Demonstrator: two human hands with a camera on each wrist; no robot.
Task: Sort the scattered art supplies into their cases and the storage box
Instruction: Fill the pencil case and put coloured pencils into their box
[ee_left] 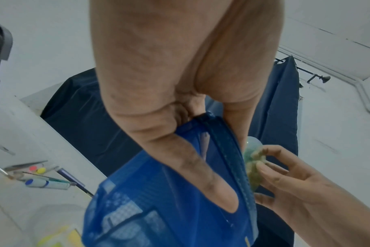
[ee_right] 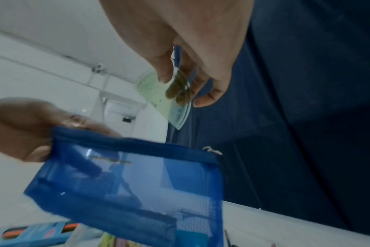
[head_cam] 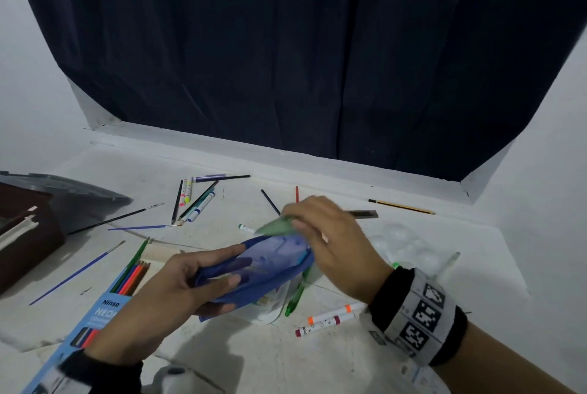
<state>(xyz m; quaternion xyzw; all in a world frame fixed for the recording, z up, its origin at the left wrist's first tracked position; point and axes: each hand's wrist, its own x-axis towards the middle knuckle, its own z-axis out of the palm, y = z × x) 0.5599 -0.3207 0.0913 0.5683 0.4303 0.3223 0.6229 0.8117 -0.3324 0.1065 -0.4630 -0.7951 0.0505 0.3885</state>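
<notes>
Above the middle of the white counter (head_cam: 317,358), the left hand (head_cam: 178,292) gripped a blue mesh pouch (head_cam: 263,269), fingers curled round its near end and thumb pressed on the fabric. The right hand (head_cam: 330,244) pinched a thin, translucent green plastic piece (head_cam: 276,225) between thumb and fingertips, just beside the pouch's zippered edge; its exact shape was too blurred to tell. Under the pouch lay a green pen (head_cam: 295,295) and a clear plastic sleeve. Near right of it lay two white markers (head_cam: 330,319) with orange and dark red caps. At near left a light blue cardboard box of coloured pencils (head_cam: 95,314) stood open, pencil ends sticking out. Farther back, slim brushes (head_cam: 117,219), pencils and markers lay scattered, with a yellow-and-black pencil (head_cam: 401,206) at far right. A dark brown box (head_cam: 28,235) sat at the left edge. A clear, domed plastic palette (head_cam: 409,247) lay behind the right wrist. A navy curtain (head_cam: 286,44) hung beyond the counter.
</notes>
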